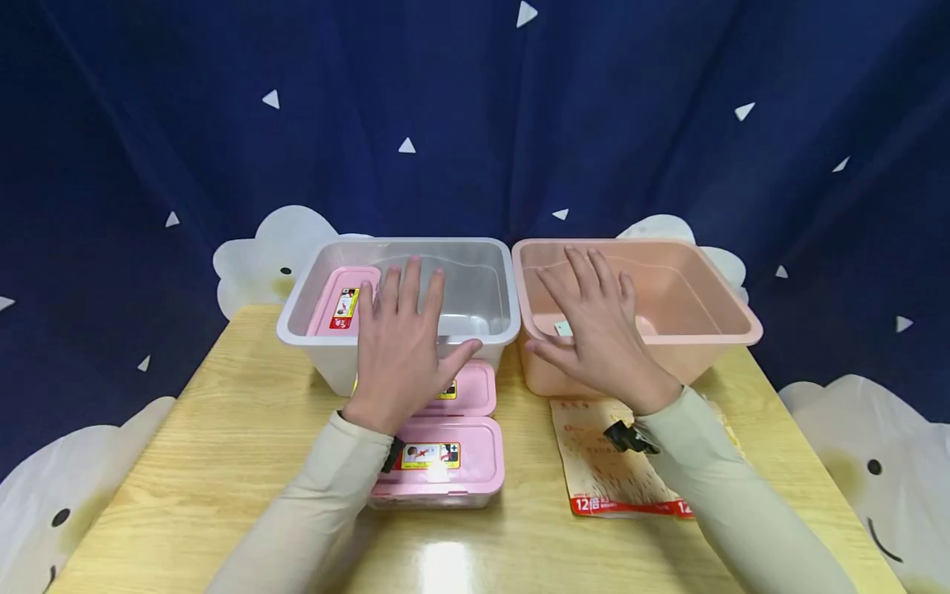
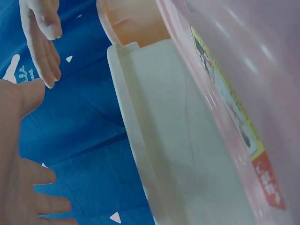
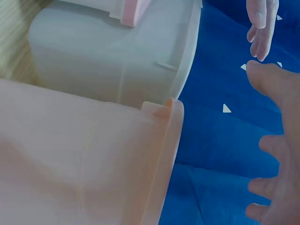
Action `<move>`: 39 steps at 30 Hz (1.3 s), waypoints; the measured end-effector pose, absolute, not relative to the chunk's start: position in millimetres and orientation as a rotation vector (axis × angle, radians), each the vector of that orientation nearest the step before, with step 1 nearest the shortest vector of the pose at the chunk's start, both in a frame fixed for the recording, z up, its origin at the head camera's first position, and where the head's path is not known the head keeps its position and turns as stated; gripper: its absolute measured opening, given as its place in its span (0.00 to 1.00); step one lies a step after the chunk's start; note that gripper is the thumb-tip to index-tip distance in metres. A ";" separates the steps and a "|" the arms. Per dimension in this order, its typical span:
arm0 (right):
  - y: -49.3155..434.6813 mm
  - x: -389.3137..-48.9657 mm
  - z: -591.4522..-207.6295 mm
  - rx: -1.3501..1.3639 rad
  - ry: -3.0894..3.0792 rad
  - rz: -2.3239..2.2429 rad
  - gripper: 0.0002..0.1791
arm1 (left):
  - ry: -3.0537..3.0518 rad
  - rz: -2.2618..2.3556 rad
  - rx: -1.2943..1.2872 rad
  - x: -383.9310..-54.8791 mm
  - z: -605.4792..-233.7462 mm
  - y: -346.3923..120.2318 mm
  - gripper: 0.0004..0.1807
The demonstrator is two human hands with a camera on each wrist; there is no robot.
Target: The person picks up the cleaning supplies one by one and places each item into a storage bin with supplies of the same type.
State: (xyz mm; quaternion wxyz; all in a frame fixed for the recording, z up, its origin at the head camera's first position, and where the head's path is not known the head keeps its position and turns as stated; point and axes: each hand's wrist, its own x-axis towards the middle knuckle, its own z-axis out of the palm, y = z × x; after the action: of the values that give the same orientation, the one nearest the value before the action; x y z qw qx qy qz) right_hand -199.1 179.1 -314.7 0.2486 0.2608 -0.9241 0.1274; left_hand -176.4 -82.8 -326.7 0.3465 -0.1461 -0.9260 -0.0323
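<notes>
My left hand (image 1: 401, 355) is held above the front of the white bin (image 1: 475, 326), fingers spread and nothing in them. Inside that bin, on its left, is a pink-lidded box (image 1: 321, 320) with a red and yellow label. My right hand (image 1: 604, 342) hovers over the near left part of the peach bin (image 1: 712, 340), its fingers also extended and empty. In the left wrist view the left hand (image 2: 28, 178) is beside the white bin's rim (image 2: 129, 126). The right wrist view has the right hand (image 3: 281, 154) apart from the peach rim (image 3: 164, 159).
Two more pink-lidded boxes stand in front of the white bin, the rear one (image 1: 475, 392) partly hidden by my left hand and the front one (image 1: 482, 454) near my sleeve. A flat beige-and-red packet (image 1: 594, 462) lies under my right forearm. Behind hangs a dark blue curtain (image 1: 460, 190).
</notes>
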 end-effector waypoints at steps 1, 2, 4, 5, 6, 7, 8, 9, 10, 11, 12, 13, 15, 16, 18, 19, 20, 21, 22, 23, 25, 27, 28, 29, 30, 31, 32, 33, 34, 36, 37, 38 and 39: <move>179.8 -199.4 -314.8 0.715 -2.518 0.359 0.47 | -2.397 -0.084 -0.388 -175.9 -326.6 -83.0 0.49; 180.3 -199.5 -314.6 0.724 -2.517 0.374 0.47 | -2.388 -0.084 -0.401 -175.3 -326.4 -83.4 0.48; 181.1 -200.0 -313.9 0.747 -2.508 0.422 0.46 | -2.364 -0.090 -0.432 -174.3 -326.1 -84.7 0.45; 181.6 -199.8 -313.5 0.760 -2.496 0.451 0.45 | -2.348 -0.100 -0.455 -173.9 -325.8 -85.5 0.44; 182.2 -199.7 -313.0 0.774 -2.480 0.481 0.44 | -2.337 -0.116 -0.483 -173.6 -325.5 -86.4 0.42; 182.9 -199.5 -312.3 0.790 -2.460 0.511 0.42 | -2.323 -0.130 -0.514 -173.3 -325.1 -87.4 0.40; 183.4 -199.2 -311.5 0.809 -2.435 0.542 0.41 | -2.310 -0.142 -0.547 -173.2 -324.8 -88.4 0.37; 184.1 -199.0 -310.9 0.829 -2.406 0.572 0.39 | -2.300 -0.154 -0.578 -172.8 -324.6 -89.6 0.35; 185.0 -198.9 -310.4 0.851 -2.377 0.593 0.36 | -2.289 -0.169 -0.612 -172.5 -324.5 -90.7 0.34; 185.8 -198.7 -309.6 0.876 -2.350 0.611 0.34 | -2.281 -0.181 -0.644 -172.1 -324.3 -92.1 0.32; 186.4 -198.9 -309.0 0.901 -2.326 0.623 0.32 | -2.278 -0.187 -0.670 -171.6 -323.9 -93.6 0.31; 187.0 -199.0 -308.6 0.926 -2.306 0.629 0.29 | -2.276 -0.192 -0.692 -171.2 -323.6 -95.0 0.30; 188.6 -199.4 -308.3 0.963 -2.286 0.631 0.26 | -2.272 -0.219 -0.725 -170.4 -323.2 -97.7 0.29; 189.7 -199.3 -308.5 0.975 -2.285 0.626 0.25 | -2.268 -0.238 -0.741 -170.3 -322.9 -98.6 0.29; 192.5 -198.6 -309.6 0.983 -2.295 0.622 0.24 | -2.265 -0.279 -0.772 -170.5 -322.9 -99.3 0.29; 194.2 -198.2 -310.3 0.981 -2.302 0.620 0.23 | -2.265 -0.303 -0.786 -170.7 -323.1 -99.2 0.28; 195.9 -197.8 -311.1 0.979 -2.308 0.620 0.23 | -2.263 -0.325 -0.801 -171.0 -323.2 -99.0 0.28; 197.5 -197.3 -311.8 0.978 -2.315 0.618 0.23 | -2.267 -0.346 -0.813 -171.3 -323.3 -98.9 0.28; 198.9 -196.9 -312.5 0.979 -2.320 0.619 0.22 | -2.276 -0.370 -0.823 -171.7 -323.4 -98.7 0.28; 200.2 -196.8 -313.1 0.979 -2.324 0.619 0.22 | -2.291 -0.398 -0.826 -172.0 -323.4 -98.7 0.28; 202.7 -196.5 -313.7 0.982 -2.327 0.611 0.21 | -2.325 -0.447 -0.829 -172.2 -323.1 -99.0 0.29; 205.0 -195.4 -313.8 0.987 -2.331 0.600 0.21 | -2.353 -0.485 -0.834 -172.1 -323.1 -99.9 0.29; 206.3 -195.4 -313.8 0.989 -2.332 0.594 0.21 | -2.364 -0.498 -0.836 -172.2 -323.3 -100.6 0.29; 207.4 -195.3 -313.8 0.991 -2.333 0.587 0.21 | -2.372 -0.500 -0.837 -172.3 -323.8 -101.6 0.29; 208.5 -195.2 -313.6 0.994 -2.336 0.581 0.21 | -2.376 -0.494 -0.842 -172.6 -324.5 -102.6 0.29; 209.6 -195.0 -313.5 0.996 -2.339 0.577 0.21 | -2.375 -0.488 -0.847 -172.8 -325.0 -103.3 0.29; 210.8 -194.7 -313.4 0.998 -2.343 0.571 0.21 | -2.373 -0.484 -0.853 -173.1 -325.7 -104.0 0.29; 212.0 -194.5 -313.3 1.000 -2.348 0.566 0.21 | -2.369 -0.478 -0.857 -173.6 -326.3 -104.4 0.28; 213.2 -194.3 -313.3 1.000 -2.352 0.562 0.21 | -2.366 -0.472 -0.864 -174.0 -326.8 -104.7 0.28; 215.3 -193.5 -312.9 0.999 -2.359 0.554 0.21 | -2.359 -0.466 -0.874 -174.6 -326.8 -104.5 0.28; 216.3 -193.0 -312.6 0.998 -2.361 0.551 0.22 | -2.356 -0.467 -0.877 -174.8 -326.4 -104.2 0.28; 217.2 -192.7 -312.3 0.999 -2.365 0.549 0.22 | -2.356 -0.467 -0.878 -175.1 -325.8 -103.9 0.28; 218.1 -192.6 -311.8 1.001 -2.367 0.549 0.22 | -2.357 -0.468 -0.878 -175.2 -325.0 -103.4 0.28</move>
State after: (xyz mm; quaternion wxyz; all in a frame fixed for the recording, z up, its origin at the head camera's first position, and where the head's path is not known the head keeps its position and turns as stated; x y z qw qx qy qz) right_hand -192.6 218.1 -311.8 0.2542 0.3683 -0.8712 0.2021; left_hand -175.2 -103.4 -325.0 0.2876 -0.3288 -0.8823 -0.1754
